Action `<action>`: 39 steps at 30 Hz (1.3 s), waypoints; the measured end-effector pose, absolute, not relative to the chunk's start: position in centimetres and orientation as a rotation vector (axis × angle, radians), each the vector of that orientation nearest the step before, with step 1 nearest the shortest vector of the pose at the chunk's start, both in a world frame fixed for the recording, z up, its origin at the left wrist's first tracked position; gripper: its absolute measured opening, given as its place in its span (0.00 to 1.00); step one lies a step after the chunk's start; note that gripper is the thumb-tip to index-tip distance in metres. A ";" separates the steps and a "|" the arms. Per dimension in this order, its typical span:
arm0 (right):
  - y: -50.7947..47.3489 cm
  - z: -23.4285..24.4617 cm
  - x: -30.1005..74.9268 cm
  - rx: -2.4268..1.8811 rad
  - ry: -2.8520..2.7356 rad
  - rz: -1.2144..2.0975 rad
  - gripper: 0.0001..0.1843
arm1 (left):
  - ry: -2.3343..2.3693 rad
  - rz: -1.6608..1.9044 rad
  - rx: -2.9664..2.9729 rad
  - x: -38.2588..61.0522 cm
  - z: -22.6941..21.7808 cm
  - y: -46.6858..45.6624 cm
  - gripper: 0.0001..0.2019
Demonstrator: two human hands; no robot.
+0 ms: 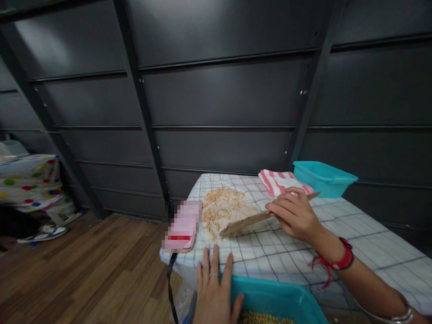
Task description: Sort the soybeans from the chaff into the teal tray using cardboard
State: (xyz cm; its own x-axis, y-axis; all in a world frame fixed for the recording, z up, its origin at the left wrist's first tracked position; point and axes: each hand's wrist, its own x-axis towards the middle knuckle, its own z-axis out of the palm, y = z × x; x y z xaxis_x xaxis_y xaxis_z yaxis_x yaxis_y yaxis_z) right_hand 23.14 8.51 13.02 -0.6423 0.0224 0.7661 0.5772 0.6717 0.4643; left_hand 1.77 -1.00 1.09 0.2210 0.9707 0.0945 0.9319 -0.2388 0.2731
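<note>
My right hand (pixel 297 216) grips a flat piece of cardboard (pixel 248 222), tilted with its lower edge on the table. That edge touches a spread of yellow beans mixed with pale grains (pixel 226 209) on the checked cloth. My left hand (pixel 214 288), fingers stretched out and wearing a ring, rests at the left rim of a teal basin (pixel 276 290) at the table's front edge. More yellow beans (pixel 265 317) lie inside this basin. Part of the basin is cut off by the frame's bottom.
A pink phone (pixel 185 222) with a black strap (pixel 171 288) lies at the table's left edge. Behind my right hand are a folded red-and-white striped towel (pixel 273 180) and a second teal basin (pixel 324 177). A person's shoe (pixel 50 233) shows at far left beside a dotted-cloth table (pixel 29 180).
</note>
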 end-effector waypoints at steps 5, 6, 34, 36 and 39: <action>8.7 12.9 23.1 -0.506 -2.091 -0.904 0.09 | 1.805 0.434 2.361 1.3 0.4 -1.0 0.31; 8.8 12.8 23.1 -0.515 -2.092 -0.904 0.09 | 1.800 0.445 2.365 1.3 0.3 -1.0 0.31; 5.9 12.4 23.8 -0.545 -2.122 -0.848 0.11 | 1.815 0.532 2.348 1.1 0.5 -1.3 0.30; 6.0 12.4 23.7 -0.554 -2.094 -0.884 0.10 | 1.835 0.496 2.321 1.3 0.8 -1.3 0.30; 6.5 12.3 23.3 -0.584 -2.089 -0.917 0.09 | 1.842 0.478 2.316 1.4 0.8 -1.3 0.30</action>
State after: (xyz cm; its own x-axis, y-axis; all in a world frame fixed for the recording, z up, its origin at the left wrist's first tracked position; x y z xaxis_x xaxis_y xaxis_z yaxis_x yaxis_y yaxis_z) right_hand 23.35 6.50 12.27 -0.6011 0.0995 0.7930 0.6509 0.6366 0.4135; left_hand 1.38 -1.33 0.79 0.1985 0.9675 0.1567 0.9217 -0.2387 0.3057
